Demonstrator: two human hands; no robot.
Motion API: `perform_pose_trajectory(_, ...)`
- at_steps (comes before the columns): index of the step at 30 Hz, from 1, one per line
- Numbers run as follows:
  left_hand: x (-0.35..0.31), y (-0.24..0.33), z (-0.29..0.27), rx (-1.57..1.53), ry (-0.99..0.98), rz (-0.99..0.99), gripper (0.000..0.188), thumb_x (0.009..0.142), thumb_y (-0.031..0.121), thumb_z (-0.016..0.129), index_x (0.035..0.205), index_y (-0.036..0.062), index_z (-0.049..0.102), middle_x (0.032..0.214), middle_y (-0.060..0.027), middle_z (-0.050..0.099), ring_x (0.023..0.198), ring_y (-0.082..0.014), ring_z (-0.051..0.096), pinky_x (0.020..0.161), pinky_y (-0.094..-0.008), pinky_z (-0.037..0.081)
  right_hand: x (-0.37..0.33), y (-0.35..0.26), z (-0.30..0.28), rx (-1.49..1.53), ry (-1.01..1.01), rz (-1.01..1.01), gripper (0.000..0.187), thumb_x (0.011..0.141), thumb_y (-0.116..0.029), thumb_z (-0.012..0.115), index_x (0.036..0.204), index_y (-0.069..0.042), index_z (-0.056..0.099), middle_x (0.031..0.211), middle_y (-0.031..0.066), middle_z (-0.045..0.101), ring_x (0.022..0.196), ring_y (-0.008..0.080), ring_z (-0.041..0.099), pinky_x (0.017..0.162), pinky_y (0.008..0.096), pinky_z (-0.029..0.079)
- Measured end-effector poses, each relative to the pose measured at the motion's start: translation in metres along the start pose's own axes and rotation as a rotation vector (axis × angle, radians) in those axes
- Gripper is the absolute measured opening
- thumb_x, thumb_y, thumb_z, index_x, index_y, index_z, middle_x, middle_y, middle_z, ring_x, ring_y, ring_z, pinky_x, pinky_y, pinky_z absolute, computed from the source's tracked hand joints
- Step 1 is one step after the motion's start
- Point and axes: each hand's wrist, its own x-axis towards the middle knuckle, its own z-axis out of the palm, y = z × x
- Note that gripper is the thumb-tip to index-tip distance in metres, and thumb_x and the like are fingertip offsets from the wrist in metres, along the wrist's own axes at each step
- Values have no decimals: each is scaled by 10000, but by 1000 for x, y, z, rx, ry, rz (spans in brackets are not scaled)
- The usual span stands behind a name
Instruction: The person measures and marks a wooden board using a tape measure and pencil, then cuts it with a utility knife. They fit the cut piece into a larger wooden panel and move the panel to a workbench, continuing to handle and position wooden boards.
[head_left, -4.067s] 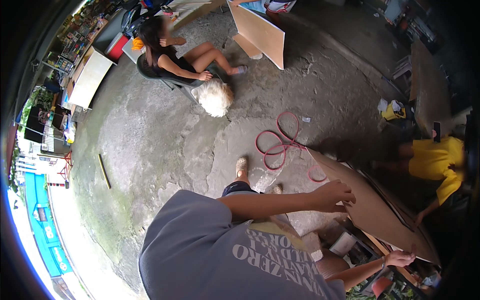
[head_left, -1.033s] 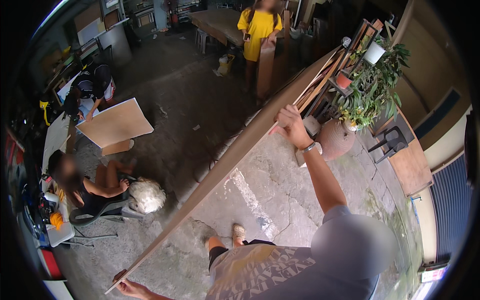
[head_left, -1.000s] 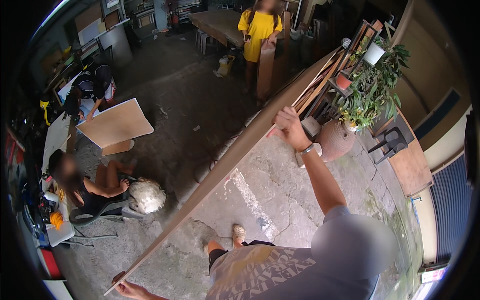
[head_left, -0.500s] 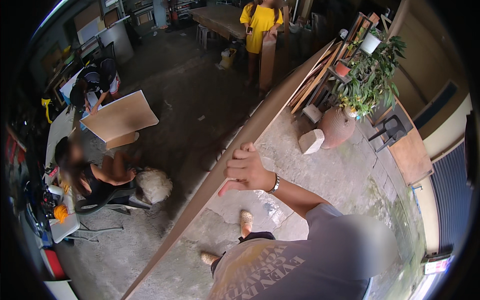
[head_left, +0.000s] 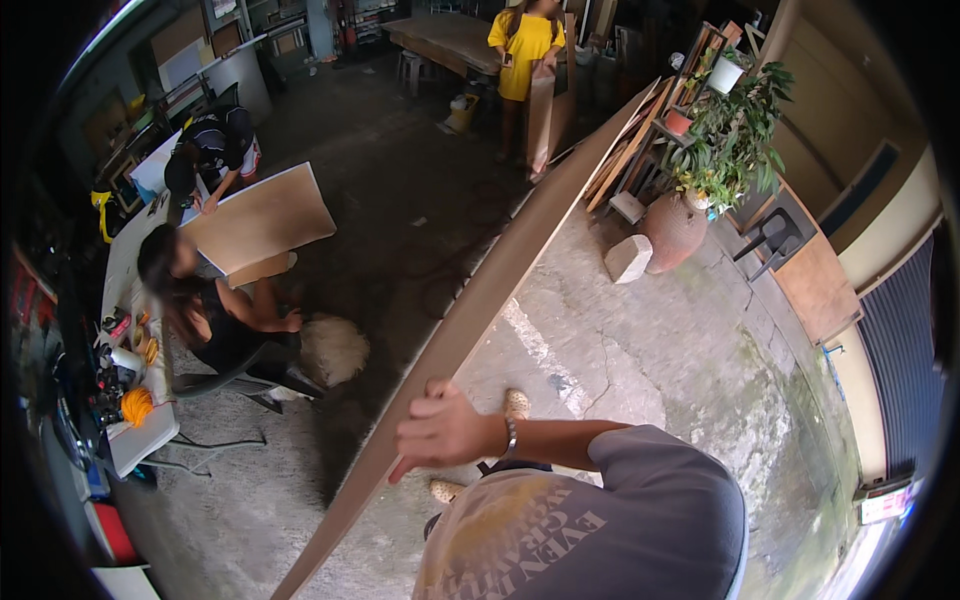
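My right hand, with a bracelet at the wrist, has its fingers curled over the near edge of a long brown board. Its thumb points down along the board. The board slants from the lower left, where it leaves the picture, to the upper right beside a stack of wood strips. My right arm reaches across from the grey sleeve. My left hand does not show. Below the board are my feet in pale clogs, partly hidden by my shirt.
At left, a seated person is beside a pale shaggy bundle; another bends over a brown sheet. A person in yellow holds an upright board. A clay jar, stone block and plant stand right.
My right hand has moved left and lower in the picture, still gripping the board. The whole view has shifted slightly. The bending person and the seated person appear farther right.
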Motion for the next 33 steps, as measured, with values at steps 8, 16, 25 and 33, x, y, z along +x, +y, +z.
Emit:
perform_pose_trajectory(8,-102,171,128,773,181,963,592,950,495,466,1131,-58,575,1205,-260,539,1143,-380,524,929,-458,447,20,-73,58,67,35,-36,374,769,-436,711,682,-177,455,712,-31,391,650,122,416,576,279,306)
perform_pose_trajectory(16,-154,148,188,651,-120,1031,512,741,643,661,859,153,571,779,27,560,752,-224,534,800,-441,380,1,-33,-8,93,-588,561,561,677,-589,737,1066,-188,685,1133,47,621,1077,252,559,919,449,407)
perform_pose_trajectory(25,-153,188,181,641,-402,937,389,783,508,674,780,131,578,725,17,565,742,-215,545,800,-421,392,-92,197,-165,-623,-273,362,445,768,-442,657,931,-35,583,1017,117,581,1051,340,516,895,442,396)
perform_pose_trajectory(33,-134,176,138,724,-419,768,344,803,451,660,784,112,605,793,-12,624,806,-246,573,859,-443,399,-66,177,-149,-416,-295,239,343,670,-314,725,793,-49,546,819,80,539,849,306,501,793,415,393)
